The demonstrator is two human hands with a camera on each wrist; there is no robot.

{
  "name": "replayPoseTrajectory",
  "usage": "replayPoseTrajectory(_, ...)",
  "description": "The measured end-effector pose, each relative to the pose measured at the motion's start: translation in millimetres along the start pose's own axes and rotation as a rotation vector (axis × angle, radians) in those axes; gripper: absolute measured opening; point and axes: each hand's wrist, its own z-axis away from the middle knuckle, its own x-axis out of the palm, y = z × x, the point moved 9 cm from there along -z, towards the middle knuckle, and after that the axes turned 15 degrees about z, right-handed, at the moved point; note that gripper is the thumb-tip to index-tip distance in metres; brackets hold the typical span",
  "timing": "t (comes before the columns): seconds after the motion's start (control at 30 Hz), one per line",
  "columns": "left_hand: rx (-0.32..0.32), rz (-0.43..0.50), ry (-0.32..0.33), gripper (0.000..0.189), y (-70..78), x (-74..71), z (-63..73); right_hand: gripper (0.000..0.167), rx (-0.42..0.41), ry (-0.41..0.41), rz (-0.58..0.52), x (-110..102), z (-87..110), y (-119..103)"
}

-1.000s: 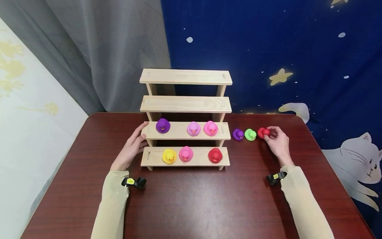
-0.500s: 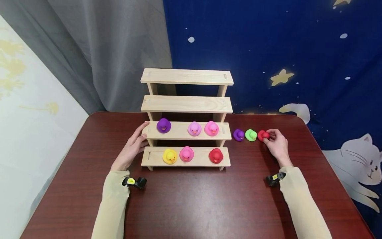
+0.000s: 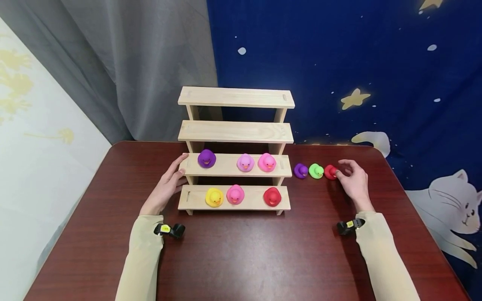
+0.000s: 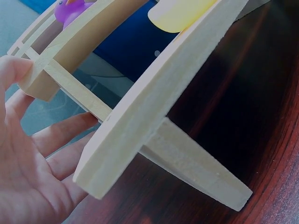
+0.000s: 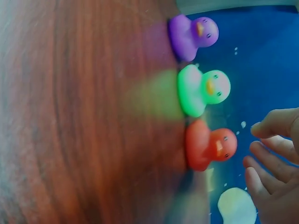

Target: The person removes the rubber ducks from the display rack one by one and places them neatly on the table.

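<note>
A tiered wooden shelf stand [image 3: 235, 131] bears several rubber ducks. My left hand [image 3: 162, 190] holds the left end of its second tier from the bottom, the thumb at the front edge and the fingers reaching behind, near the side support. On the table to the right stand a purple duck [image 3: 301, 170], a green duck [image 3: 316, 171] and a red duck [image 3: 330, 172] in a row. Just right of the red duck is my right hand [image 3: 355, 184]; in the right wrist view its loosely bent fingers are apart from that duck and hold nothing.
The bottom tier carries a yellow duck [image 3: 214, 197], a pink duck [image 3: 235, 195] and a red one. Above it sit a dark purple duck [image 3: 206, 159], a lilac duck [image 3: 245, 162] and another pink one. Curtains [image 3: 320, 62] hang behind the brown table [image 3: 241, 251].
The right hand has let go of the red duck and drawn slightly to the right; the duck stands beside the green one. My left hand stays on the shelf stand.
</note>
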Motion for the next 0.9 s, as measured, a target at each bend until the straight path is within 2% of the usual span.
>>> replayPoseTrajectory(0.1, -0.001, 0.0, 0.0, 0.053, -0.1, -0.3, 0.1, 0.028, 0.017, 0.044, -0.014, -13, 2.7, -15)
replayPoseTrajectory(0.17, -0.003, -0.002, 0.0, 0.053, 0.0, -0.4, 0.3, 0.025, 0.018, 0.044, -0.046, -20, 5.0, -28)
replayPoseTrajectory(0.3, -0.003, -0.007, -0.001, 0.053, 0.0, -0.8, 0.4, 0.023, 0.018, 0.024, -0.035, -27, 5.8, -45)
replayPoseTrajectory(0.4, -0.001, -0.009, -0.001, 0.053, 0.3, -0.7, 0.2, 0.024, -0.006, 0.008, -0.032, -29, 5.2, -55)
replayPoseTrajectory(0.7, -0.006, 0.001, -0.009, 0.053, 0.7, 0.8, 0.2, 0.024, -0.064, 0.02, -0.095, -37, 6.5, -79)
replayPoseTrajectory(0.9, -0.005, 0.005, -0.014, 0.053, 0.5, 0.5, 0.6, 0.027, -0.111, 0.031, -0.1, -43, 10.2, -98)
